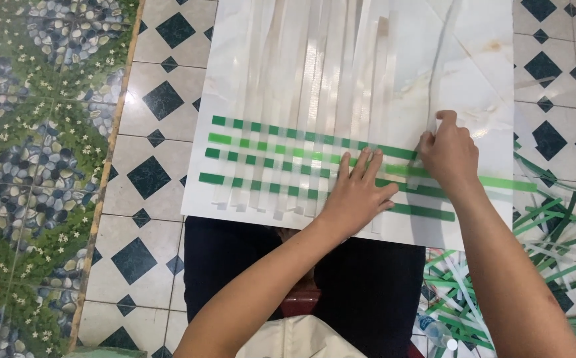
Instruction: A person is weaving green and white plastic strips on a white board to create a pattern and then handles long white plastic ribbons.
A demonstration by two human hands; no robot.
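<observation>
On the white board (235, 199) across the person's lap, four green strips (268, 154) are woven through the white strips (314, 73) on the left, the right part looks unwoven, the left hand (357, 192) lies spread flat, and the right hand (448, 154) pinches a white strip.

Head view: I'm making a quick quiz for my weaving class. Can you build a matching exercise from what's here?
Things:
1. left hand
2. right hand
3. loose strip pile
4. white board

States or places:
A. on the tiled floor at right
B. pinching a pale strip
C. across the lap, under the weave
D. flat on the green strips

Pairs: 1-D, 2-B, 3-A, 4-C
</observation>
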